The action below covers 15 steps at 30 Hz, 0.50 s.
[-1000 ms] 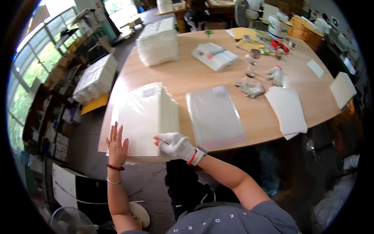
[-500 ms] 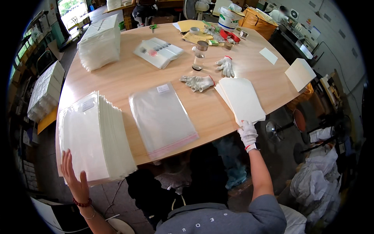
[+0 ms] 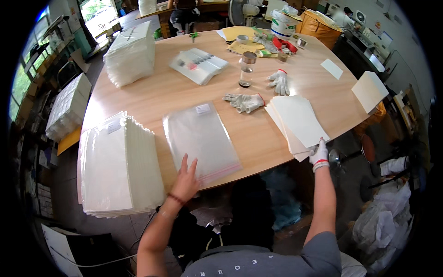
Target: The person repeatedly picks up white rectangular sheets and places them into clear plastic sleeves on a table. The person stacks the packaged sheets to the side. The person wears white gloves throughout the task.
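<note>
My right hand, in a white glove with a red-edged cuff, pinches the near right corner of the top white sheet. That sheet lies skewed over a fanned stack of similar sheets at the table's right front edge. My left hand is bare, its fingers stretched out over the near end of the clear plastic bags; whether it touches them I cannot tell. The bags lie flat, with a pink strip along the near edge and a small label at the far end.
A tall stack of filled clear bags stands left, another wrapped stack behind. Printed bags, a glass jar and two loose gloves lie mid-table. A white board leans at the right edge.
My left hand has moved right, from beside the tall stack to the flat bags. The right hand has shifted to the sheets' right corner, and the top sheet now sits skewed.
</note>
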Motion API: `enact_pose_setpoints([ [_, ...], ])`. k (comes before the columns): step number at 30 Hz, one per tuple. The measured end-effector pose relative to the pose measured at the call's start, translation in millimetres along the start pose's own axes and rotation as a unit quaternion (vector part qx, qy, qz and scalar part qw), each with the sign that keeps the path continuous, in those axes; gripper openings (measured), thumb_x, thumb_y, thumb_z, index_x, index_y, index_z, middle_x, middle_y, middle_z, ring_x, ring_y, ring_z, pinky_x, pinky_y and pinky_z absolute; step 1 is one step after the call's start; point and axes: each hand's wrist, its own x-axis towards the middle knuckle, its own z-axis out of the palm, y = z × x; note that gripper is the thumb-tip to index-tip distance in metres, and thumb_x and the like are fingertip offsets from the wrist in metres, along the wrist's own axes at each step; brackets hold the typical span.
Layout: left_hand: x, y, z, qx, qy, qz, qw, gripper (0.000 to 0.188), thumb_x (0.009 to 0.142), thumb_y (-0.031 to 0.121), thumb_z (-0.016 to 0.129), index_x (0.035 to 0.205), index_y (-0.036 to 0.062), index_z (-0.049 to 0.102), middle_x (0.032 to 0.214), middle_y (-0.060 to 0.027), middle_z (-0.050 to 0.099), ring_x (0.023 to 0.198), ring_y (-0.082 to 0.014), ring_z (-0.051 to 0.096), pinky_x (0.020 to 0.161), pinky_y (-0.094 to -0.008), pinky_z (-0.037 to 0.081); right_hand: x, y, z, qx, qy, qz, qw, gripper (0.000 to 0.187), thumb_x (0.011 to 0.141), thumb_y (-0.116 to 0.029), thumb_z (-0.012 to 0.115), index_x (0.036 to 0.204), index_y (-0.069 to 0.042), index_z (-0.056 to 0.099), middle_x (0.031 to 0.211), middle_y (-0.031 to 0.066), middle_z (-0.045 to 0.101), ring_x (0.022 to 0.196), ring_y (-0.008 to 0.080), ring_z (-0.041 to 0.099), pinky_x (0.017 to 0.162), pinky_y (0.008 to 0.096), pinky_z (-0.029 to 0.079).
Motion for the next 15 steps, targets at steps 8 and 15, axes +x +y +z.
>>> enact_pose_setpoints([
  [8, 26, -52, 52, 0.293, -0.054, 0.093, 0.950, 0.009, 0.070, 0.009, 0.050, 0.079, 0.0076, 0.054, 0.081, -0.0094, 0.052, 0.079, -0.0252, 0.053, 0.065, -0.0336, 0.043, -61, 7, -22, -0.092, -0.141, -0.151, 0.974, 0.011, 0.086, -0.016, 0.045, 0.095, -0.010, 0.047, 0.059, -0.0019, 0.045, 0.040, 0.0062, 0.039, 0.032, 0.0202, 0.030],
  [15, 32, -65, 46, 0.145, -0.063, -0.020, 0.987, 0.016, 0.076, 0.007, 0.046, 0.088, 0.0049, 0.057, 0.086, -0.0116, 0.058, 0.085, -0.0276, 0.053, 0.075, -0.0360, 0.044, -190, 50, -66, -0.164, -0.368, 0.021, 0.915, 0.033, 0.078, -0.020, 0.053, 0.104, 0.000, 0.052, 0.095, 0.0072, 0.057, 0.084, 0.0154, 0.055, 0.074, 0.0284, 0.045],
])
